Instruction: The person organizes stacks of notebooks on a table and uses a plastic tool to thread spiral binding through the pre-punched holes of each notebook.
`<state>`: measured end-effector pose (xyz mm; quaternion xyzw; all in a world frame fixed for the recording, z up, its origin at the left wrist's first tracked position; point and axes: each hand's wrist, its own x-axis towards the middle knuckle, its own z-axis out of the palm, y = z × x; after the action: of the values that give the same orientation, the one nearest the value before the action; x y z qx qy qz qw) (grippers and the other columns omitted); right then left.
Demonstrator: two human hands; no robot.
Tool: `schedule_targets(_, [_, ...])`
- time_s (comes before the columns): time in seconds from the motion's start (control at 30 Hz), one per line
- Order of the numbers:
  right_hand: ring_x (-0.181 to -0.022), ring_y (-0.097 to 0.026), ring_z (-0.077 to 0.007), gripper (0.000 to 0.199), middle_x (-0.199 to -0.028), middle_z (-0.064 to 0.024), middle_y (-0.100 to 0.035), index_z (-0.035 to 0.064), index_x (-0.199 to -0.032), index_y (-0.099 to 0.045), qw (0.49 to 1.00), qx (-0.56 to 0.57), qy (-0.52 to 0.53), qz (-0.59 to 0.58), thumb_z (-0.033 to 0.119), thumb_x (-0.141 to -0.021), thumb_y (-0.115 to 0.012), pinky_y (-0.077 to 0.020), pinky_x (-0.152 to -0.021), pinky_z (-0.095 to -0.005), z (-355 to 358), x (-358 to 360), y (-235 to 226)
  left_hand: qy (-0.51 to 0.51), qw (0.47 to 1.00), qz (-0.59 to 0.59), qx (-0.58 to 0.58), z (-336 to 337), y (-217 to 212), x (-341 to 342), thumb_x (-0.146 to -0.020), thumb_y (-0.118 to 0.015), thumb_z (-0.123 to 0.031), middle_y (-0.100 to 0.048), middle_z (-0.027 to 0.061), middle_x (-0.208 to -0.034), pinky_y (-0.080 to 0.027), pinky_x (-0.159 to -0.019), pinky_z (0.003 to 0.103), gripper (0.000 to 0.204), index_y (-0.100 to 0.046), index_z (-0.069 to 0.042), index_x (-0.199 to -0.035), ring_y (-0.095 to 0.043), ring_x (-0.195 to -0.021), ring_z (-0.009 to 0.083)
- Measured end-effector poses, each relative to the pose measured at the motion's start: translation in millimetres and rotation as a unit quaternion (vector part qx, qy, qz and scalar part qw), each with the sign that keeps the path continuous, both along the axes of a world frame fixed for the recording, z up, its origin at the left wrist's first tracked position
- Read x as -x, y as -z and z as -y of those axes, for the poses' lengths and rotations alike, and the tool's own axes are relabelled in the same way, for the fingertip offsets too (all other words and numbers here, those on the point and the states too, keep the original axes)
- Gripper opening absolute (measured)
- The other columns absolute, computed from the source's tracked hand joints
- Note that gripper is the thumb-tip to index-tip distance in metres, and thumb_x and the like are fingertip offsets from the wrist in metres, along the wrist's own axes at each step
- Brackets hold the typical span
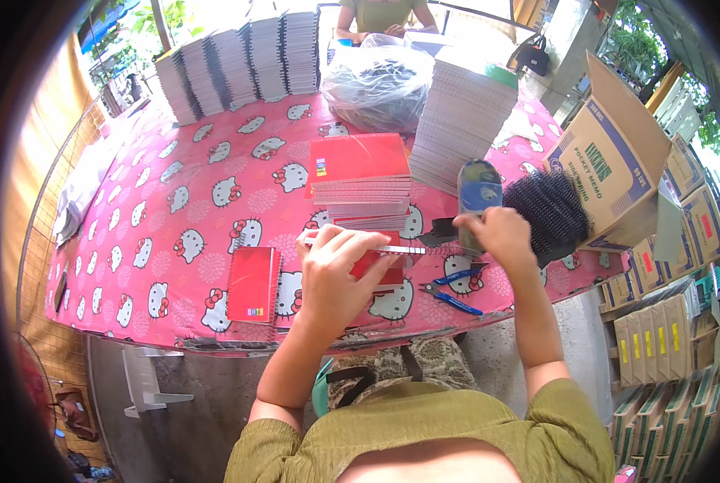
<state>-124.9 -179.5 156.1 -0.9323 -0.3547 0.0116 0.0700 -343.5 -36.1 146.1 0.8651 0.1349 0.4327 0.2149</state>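
Head view: the left hand [336, 258] is part-closed, thumb and fingers pinching a thin notebook [404, 250] held edge-on between the 2 hands, its bound side facing right. From that side a thin spiral coil [436, 251] runs toward the right hand [501, 232], whose fingers are curled beside an upright rounded grey-and-blue device [480, 195]; I cannot tell whether they grip it or the coil. Under the left hand's fingertips, another red notebook [388, 274] lies on the pink patterned cloth [118, 282]. Left of that hand sits 1 more red spiral notebook [249, 286]; just beyond it rises a stack of red notebooks [360, 157]. Blue-handled pliers [459, 303] lie nearer the body than the right hand, slightly to its left. Right of that hand are black coils [549, 213] in a heap and an open cardboard box [605, 157].
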Motion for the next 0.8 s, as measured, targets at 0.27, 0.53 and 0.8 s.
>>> schedule_targets(0.27, [-0.08,-0.068,-0.0326,0.035,-0.086,-0.0175,-0.066,0.0005,-0.098,-0.058,0.96,-0.243,-0.037,0.133,0.019,-0.073,-0.073,-0.0534,-0.067,-0.0425,43.1,-48.3,111.6,0.005,1.0,-0.012,-0.009,-2.6,4.6,-2.3,-0.059,-0.088,-0.021,-0.066,-0.0015,-0.078,-0.036,-0.09,0.038,0.028,-0.068,-0.012,-0.077,-0.059,-0.084,0.0187])
schedule_targets(0.53, [-0.087,-0.065,-0.0184,0.032,-0.084,-0.0064,-0.067,0.0026,-0.105,-0.063,0.861,-0.454,-0.125,-0.189,0.007,-0.075,-0.076,-0.0529,-0.073,-0.0332,29.7,-33.9,71.9,0.067,0.997,-0.016,0.022,-9.5,3.7,-17.6,-0.062,-0.086,-0.03,-0.066,-0.0005,-0.078,-0.034,-0.094,0.043,0.029,-0.067,-0.012,-0.076,-0.06,-0.089,0.0209])
schedule_targets(0.8, [-0.079,-0.063,-0.0146,0.019,-0.08,-0.0066,-0.067,0.004,-0.085,-0.065,0.742,-0.409,-0.35,-0.399,0.011,-0.074,-0.079,-0.052,-0.072,-0.0299,1.4,-20.9,12.4,0.084,0.996,-0.014,0.034,-5.1,3.4,-22.2,-0.06,-0.086,-0.027,-0.066,0.0026,-0.079,-0.034,-0.099,0.047,0.028,-0.068,-0.011,-0.074,-0.06,-0.09,0.0216])
